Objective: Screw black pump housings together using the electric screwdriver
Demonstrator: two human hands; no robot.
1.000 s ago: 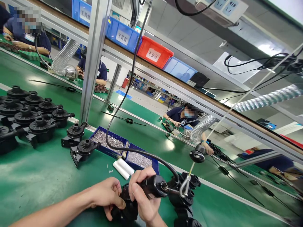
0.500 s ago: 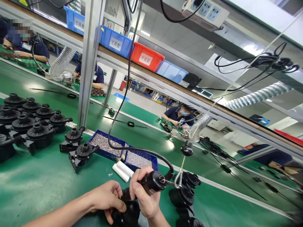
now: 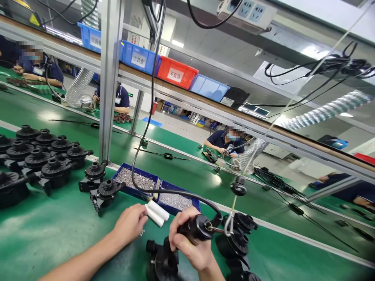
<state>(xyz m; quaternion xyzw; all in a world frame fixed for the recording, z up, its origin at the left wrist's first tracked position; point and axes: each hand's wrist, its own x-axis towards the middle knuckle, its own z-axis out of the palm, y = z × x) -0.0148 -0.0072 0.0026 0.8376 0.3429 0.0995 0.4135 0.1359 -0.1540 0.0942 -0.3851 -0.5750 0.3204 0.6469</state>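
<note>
Clamping my right hand (image 3: 195, 246) round the driver (image 3: 199, 228) over this seemingly part-assembled housing (image 3: 161, 262), I can't tell whether my left hand (image 3: 130, 222), left of it, pinches anything.

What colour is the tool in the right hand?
The tool is black; the head view shows it best.

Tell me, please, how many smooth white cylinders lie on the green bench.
2: one smooth white cylinder beside the left hand, another alongside it, nearer the dark blue plastic trays.
</note>
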